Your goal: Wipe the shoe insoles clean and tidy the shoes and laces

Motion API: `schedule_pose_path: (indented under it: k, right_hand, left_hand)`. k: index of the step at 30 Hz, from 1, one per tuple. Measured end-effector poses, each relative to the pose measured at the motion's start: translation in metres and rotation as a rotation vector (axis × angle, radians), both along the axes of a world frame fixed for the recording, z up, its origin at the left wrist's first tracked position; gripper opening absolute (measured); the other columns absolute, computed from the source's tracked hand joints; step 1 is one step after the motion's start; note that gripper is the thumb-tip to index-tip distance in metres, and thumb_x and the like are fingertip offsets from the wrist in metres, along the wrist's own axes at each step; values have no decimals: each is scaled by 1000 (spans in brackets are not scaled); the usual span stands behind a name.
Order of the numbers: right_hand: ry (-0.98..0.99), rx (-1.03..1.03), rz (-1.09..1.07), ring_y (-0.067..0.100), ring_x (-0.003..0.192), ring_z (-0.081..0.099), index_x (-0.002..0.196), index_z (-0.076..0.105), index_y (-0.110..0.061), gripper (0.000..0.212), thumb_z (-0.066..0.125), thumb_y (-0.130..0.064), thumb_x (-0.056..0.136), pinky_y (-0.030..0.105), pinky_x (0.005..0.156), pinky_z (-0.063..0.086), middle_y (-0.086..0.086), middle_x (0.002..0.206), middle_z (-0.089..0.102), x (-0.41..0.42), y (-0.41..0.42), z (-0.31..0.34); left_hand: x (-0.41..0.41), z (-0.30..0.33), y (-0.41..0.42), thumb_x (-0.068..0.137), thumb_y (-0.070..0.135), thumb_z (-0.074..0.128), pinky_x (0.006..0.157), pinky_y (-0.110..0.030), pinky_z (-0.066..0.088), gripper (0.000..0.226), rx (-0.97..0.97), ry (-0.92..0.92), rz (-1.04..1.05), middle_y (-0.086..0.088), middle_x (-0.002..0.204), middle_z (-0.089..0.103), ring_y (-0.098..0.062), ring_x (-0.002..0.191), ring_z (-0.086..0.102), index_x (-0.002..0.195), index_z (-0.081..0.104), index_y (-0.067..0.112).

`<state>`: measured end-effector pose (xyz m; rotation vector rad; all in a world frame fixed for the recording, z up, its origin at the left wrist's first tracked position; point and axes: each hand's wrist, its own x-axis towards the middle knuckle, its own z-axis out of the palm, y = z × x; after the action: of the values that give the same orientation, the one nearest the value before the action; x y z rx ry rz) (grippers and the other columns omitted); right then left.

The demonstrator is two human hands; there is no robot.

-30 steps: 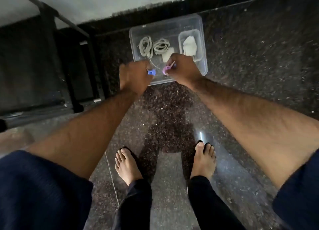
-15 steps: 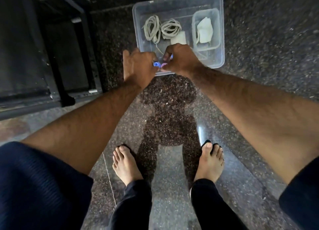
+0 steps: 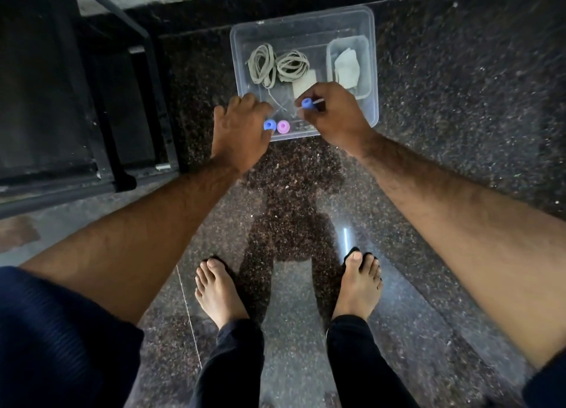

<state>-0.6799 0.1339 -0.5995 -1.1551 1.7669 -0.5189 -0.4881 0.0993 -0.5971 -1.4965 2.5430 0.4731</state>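
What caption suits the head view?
Right hand pinches a blue-tipped stick over a clear tub of coiled laces.

Two bundles of pale grey laces (image 3: 277,66), each coiled in loose loops, lying side by side in the far left part of a clear plastic tub (image 3: 306,19) on the floor. One thin lace end trailing toward the near wall. White crumpled cloth (image 3: 346,68) sitting in a smaller clear tray (image 3: 366,45) at the right side.
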Motion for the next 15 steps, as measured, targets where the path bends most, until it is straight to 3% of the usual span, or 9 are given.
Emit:
schedule_pose_path:
  k: [5, 8, 15]
  right_hand:
    - [208, -86, 103, 12, 95, 52, 101, 77, -16, 18, 80, -13, 83, 4, 76, 37, 3, 105, 52, 12, -12, -10]
    - [289, -79, 175, 14, 88, 55, 99, 75, -11, 17, 72, -5, 84, 26, 80, 50, 6, 100, 59, 16, -17, -20]
    - [299, 49, 208, 25, 109, 60, 107, 70, -5, 20, 69, -6, 87, 36, 98, 52, 13, 118, 63, 25, -13, -27]
  left_hand:
    - [-1, -6, -3, 95, 29, 63, 99, -47, 39, 35, 11, 5, -9, -4, 127, 61, -27, 118, 55, 130, 61, 22]
    - [0, -11, 0, 95, 28, 62, 97, -48, 40, 33, 7, 8, -5, -5, 125, 62, -28, 116, 57, 128, 62, 22]
    - [4, -17, 5, 95, 27, 61, 98, -49, 39, 32, 8, 11, 6, -4, 124, 62, -28, 116, 56, 127, 62, 23]
